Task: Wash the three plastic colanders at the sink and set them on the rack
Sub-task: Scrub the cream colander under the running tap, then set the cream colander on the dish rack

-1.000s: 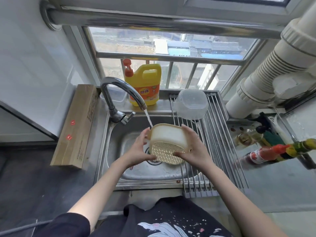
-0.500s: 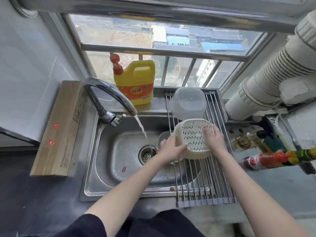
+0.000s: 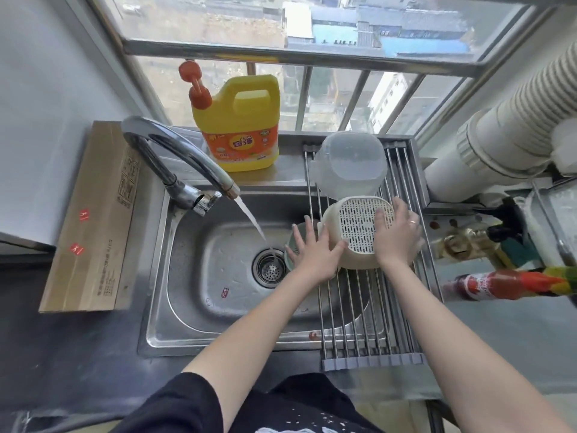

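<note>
We have one view only, worn on the head: it looks forward and steeply down over the sink, close above both forearms, with the window (wide-angle, edges bowed) along the top.

A yellow detergent jug with an orange pump and orange label stands on the ledge behind the basin, in front of the barred window. A long cardboard box with two red stickers lies on the dark tabletop at the left. At the right, a thick white ribbed duct runs along the wall. Below it lies a red-labelled sauce bottle on its side, blurred, with a dark bottle near it.
</note>
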The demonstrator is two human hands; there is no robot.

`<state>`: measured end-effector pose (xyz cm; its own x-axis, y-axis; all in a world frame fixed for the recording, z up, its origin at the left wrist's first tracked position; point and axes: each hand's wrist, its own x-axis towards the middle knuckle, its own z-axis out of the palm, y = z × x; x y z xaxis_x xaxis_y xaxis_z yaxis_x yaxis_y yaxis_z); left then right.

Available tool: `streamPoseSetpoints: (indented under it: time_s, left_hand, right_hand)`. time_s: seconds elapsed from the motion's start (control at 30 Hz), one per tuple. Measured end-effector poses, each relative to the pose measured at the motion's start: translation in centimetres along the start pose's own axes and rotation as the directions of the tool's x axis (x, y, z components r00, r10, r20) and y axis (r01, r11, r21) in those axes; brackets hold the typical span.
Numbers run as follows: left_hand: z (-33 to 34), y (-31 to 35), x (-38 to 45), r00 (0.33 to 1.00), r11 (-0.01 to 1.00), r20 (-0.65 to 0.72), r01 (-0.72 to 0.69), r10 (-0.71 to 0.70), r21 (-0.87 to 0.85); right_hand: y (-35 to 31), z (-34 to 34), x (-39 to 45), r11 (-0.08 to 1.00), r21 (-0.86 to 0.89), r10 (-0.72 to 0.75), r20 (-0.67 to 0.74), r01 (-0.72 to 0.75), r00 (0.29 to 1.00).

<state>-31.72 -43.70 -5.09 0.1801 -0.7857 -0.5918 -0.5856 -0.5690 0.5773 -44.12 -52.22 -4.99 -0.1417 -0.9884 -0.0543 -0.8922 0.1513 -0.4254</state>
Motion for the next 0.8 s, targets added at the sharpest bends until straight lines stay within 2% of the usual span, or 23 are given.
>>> streamPoseSetpoints:
  time_s: [0.03, 0.1, 0.17, 0.2, 0.23, 0.3, 0.37, 0.4, 0.47, 0.5, 0.57, 0.7, 0.8]
  left_hand:
    - [-0.3, -0.2, -0.1, 1.0, 1.0, 0.017, -0.007, 0.007, -0.011]
    - [-1.1, -1.1, -0.8, 0.999, 0.996, -0.017, -0.052, 0.05, -0.075]
    - [-2.2, -2.8, -1.6, 0.987, 0.979, -0.151, -0.086, 0.058, -0.186]
    - [-2.8, -4.1, -2.0, 0.977, 0.97, -0.212, -0.064, 0.014, -0.233]
    - [-3.2, -5.6, -2.5, 0.969, 0.964, -0.241, -0.015, -0.051, -0.264]
    - [-3.6, -8.8, -3.0, 0.964, 0.954, -0.201, 0.117, -0.176, -0.275]
    - [-3.6, -11.9, -3.5, 0.961, 0.946, -0.109, 0.222, -0.252, -0.235]
    - [-3.6, -13.4, -3.7, 0.957, 0.941, -0.077, 0.257, -0.28, -0.22]
    - [-3.7, -16.0, -4.3, 0.941, 0.924, -0.056, 0.316, -0.335, -0.214]
    - [-3.8, -17.2, -4.7, 0.932, 0.914, -0.062, 0.335, -0.357, -0.228]
    - [-4.0, -19.2, -5.2, 0.917, 0.894, -0.076, 0.359, -0.391, -0.267]
    - [-3.6, -22.2, -5.6, 0.924, 0.882, -0.086, 0.325, -0.374, -0.34]
    - [-3.5, -22.8, -5.5, 0.933, 0.883, -0.113, 0.279, -0.343, -0.378]
  right_hand:
    - [-0.5, -0.3, -0.1, 1.0, -0.026, -0.01, -0.053, 0.009, 0.999]
    - [-1.8, -1.0, -1.0, 0.998, 0.033, -0.047, -0.171, 0.054, 0.984]
    - [-3.3, -1.5, -3.0, 0.96, 0.129, -0.211, -0.251, 0.249, 0.945]
    - [-3.9, -1.5, -4.7, 0.917, 0.173, -0.319, -0.226, 0.36, 0.921]
    - [-4.7, -1.1, -6.7, 0.878, 0.215, -0.407, -0.135, 0.428, 0.903]
    - [-6.4, 0.5, -10.9, 0.877, 0.241, -0.463, 0.196, 0.416, 0.864]
    - [-7.4, 3.8, -13.8, 0.918, 0.117, -0.385, 0.498, 0.38, 0.777]
    - [-7.5, 5.6, -14.6, 0.938, 0.045, -0.299, 0.61, 0.345, 0.734]
    - [-7.4, 8.5, -14.9, 0.978, -0.054, -0.097, 0.742, 0.203, 0.664]
    - [-7.0, 9.7, -14.7, 0.983, -0.099, -0.024, 0.77, 0.157, 0.638]
    - [-6.0, 11.4, -14.0, 0.966, -0.192, 0.041, 0.779, 0.176, 0.625]
    - [-4.1, 14.6, -12.7, 0.941, -0.259, 0.052, 0.744, 0.217, 0.666]
    - [-3.8, 16.1, -12.5, 0.898, -0.337, 0.03, 0.688, 0.282, 0.725]
